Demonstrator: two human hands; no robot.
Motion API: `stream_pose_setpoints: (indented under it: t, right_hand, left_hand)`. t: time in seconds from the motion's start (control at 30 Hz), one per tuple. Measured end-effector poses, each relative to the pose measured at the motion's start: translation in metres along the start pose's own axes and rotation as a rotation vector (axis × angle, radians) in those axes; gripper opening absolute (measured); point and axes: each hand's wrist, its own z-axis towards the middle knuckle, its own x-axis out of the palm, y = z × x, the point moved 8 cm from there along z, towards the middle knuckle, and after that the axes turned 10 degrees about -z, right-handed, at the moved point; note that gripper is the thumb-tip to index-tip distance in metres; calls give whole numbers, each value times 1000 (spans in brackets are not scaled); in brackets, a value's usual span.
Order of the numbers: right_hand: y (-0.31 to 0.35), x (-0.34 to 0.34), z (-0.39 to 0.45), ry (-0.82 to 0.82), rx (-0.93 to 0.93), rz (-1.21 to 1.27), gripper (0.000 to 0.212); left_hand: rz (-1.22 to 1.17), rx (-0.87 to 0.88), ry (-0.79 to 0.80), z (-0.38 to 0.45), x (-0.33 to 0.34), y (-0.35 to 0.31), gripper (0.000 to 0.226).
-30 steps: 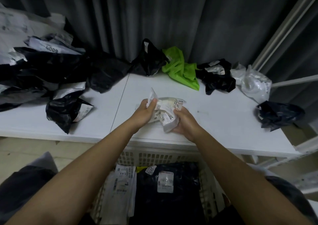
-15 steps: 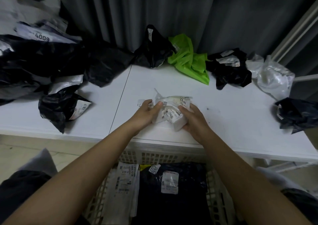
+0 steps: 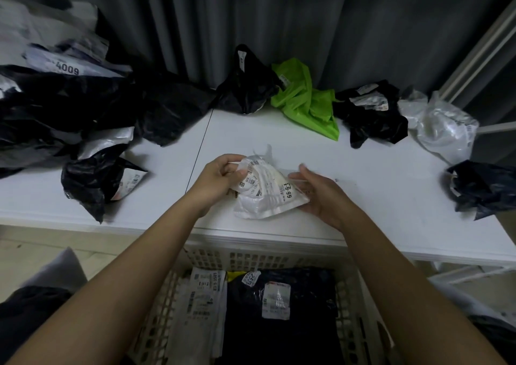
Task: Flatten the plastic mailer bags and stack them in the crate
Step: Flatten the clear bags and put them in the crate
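The left hand (image 3: 220, 177) pinches the white bag (image 3: 265, 188) at nine o'clock; the right hand (image 3: 321, 194), spread, braces its three o'clock edge for flattening on the tabletop (image 3: 377, 174).

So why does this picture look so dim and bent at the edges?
Head view: low room light, so the black bags lose detail; the wide lens bows the table edge and stretches both forearms; the far-left pile is smeared, while the white bag stays fairly sharp.
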Motion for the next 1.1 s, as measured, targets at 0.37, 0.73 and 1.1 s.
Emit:
stream_pose_setpoints:
  t: [0.37, 0.73, 1.1]
  right_hand:
    - [4, 6, 0, 2, -112, 163, 27]
    - [0, -3, 2, -92, -152, 23, 24]
    - [1, -20, -7, -218, -153, -11, 17]
  left_hand:
    - [-11, -364, -42, -6, 2, 26, 60]
    - [32, -300, 48, -4, 16, 29, 22]
    - [-73, -55, -199, -3, 6, 9, 20]
